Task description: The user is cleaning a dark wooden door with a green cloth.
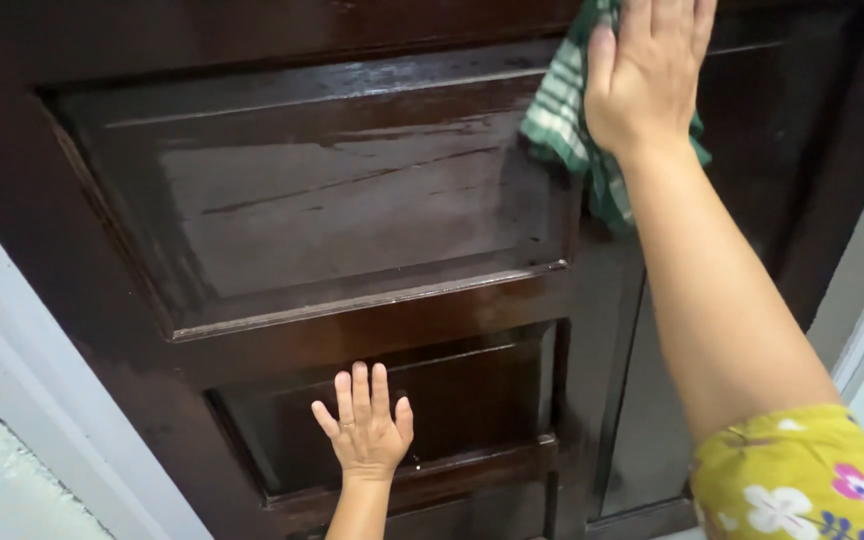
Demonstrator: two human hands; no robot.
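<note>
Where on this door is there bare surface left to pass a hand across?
The large upper panel is bare, bordered by its raised moulding, left of the green striped cloth. The right vertical panel beside the right forearm is also free. It is crowded at top right, where the right hand presses the cloth, and on the lower panel, where the left hand rests flat.

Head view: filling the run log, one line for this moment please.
right hand: flat on green checked cloth | cloth: against dark wooden door | left hand: open, flat on lower panel
</note>
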